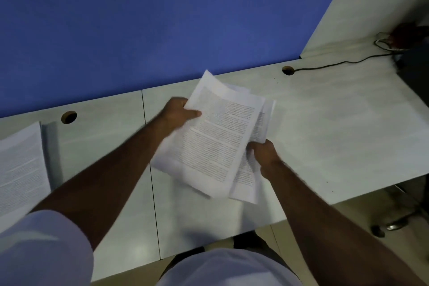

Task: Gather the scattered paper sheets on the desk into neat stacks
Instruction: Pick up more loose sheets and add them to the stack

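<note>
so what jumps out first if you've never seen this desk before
A loose bundle of printed sheets is held above the middle of the desk, the left hand gripping its far edge and the right hand its near edge. Another paper stack lies at far left, below the blue partition.

A blue fabric partition [139,18] stands far; a thin black cable [336,64] enters the right round grommet hole [288,70].

dim, bluish light; motion blur smears the whole view.
</note>
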